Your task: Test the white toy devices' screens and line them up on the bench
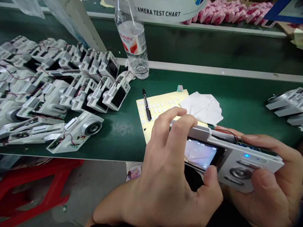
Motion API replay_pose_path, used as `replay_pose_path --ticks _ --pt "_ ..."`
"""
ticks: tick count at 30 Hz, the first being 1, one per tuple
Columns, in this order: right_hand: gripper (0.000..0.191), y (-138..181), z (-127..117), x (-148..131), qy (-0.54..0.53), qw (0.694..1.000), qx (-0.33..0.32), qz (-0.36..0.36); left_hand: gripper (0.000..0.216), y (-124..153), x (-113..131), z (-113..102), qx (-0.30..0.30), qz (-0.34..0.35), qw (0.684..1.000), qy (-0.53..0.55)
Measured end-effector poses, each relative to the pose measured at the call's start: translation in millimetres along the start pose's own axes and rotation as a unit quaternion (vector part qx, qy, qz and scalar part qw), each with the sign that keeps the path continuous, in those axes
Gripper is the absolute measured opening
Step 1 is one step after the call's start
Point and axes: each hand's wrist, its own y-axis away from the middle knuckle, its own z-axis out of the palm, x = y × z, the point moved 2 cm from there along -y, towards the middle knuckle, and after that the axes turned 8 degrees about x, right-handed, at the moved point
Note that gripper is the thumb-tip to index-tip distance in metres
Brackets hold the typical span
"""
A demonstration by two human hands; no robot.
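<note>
A white digital camera is held over the bench's front edge, its back turned toward me. Its screen glows with a picture, a blue light shines above the buttons, and red and black wires show at its uncovered top. My right hand grips the button end, thumb beside the round control pad. Curled around the screen end is my left hand, its fingers at the top edge and its thumb at the lower edge of the screen. Beyond the hands, a yellow sheet with small white stickers carries a black marker and a white tissue.
Many partly open white cameras crowd the bench's left side. Behind them stands a clear water bottle. More camera parts lie at the right. Pink items line the back shelf. A red stool sits below left.
</note>
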Motion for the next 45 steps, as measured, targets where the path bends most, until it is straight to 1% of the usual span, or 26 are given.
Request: replay_pose_path --ticks 2,6,13,16,20,24,28,31,36,39,41,43,45 --pt "0.024 1.1 3.2 -1.2 0.017 0.999 0.024 -0.017 0.054 -0.6 -2.0 0.7 0.003 0.019 1.0 0.009" --pt "0.018 1.0 7.0 -2.9 0.036 0.996 0.084 0.015 0.053 0.6 -4.5 2.7 0.02 0.021 0.999 0.027" --pt "0.023 0.0 8.7 -5.4 0.044 0.993 0.102 0.028 0.051 2.1 -3.3 4.6 0.031 0.006 0.998 0.05" --pt "0.021 0.2 6.8 -6.5 0.05 0.996 0.076 0.004 0.051 2.5 -2.8 4.8 0.043 -0.004 0.998 0.053" --pt "0.023 2.4 1.5 -4.4 0.046 0.999 0.009 0.003 0.05 3.4 -2.4 5.4 0.06 -0.004 0.997 0.055" --pt "0.023 5.6 -1.0 -4.5 0.046 0.999 0.018 0.008 0.05 4.1 -2.5 5.9 0.064 0.001 0.997 0.049" --pt "0.025 7.2 2.6 -7.1 0.051 0.999 -0.006 -0.014 0.049 4.7 -2.7 6.7 0.067 -0.001 0.997 0.043" --pt "0.025 7.5 2.2 -6.2 0.056 0.998 0.007 -0.013 0.052 5.2 -2.5 7.3 0.066 -0.001 0.997 0.036" --pt "0.025 7.9 0.7 -4.5 0.067 0.998 -0.003 -0.006 0.056 4.9 -1.2 6.7 0.06 0.008 0.998 0.02" --pt "0.021 4.7 0.1 -6.1 0.065 0.997 0.037 0.008 0.059 4.3 -1.0 4.6 0.051 0.008 0.999 0.011" --pt "0.019 -0.4 -0.1 -5.8 0.052 0.998 0.04 0.02 0.061 4.7 -1.5 2.9 0.042 -0.004 0.999 0.015" --pt "0.02 -7.1 -0.8 -2.4 0.025 0.999 0.002 0.048 0.061 6.3 -1.1 1.7 0.038 -0.022 0.999 0.029" --pt "0.022 -13.2 -2.4 4.6 -0.026 0.993 -0.045 0.107 0.057 9.3 1.7 1.0 0.051 -0.029 0.997 0.049"
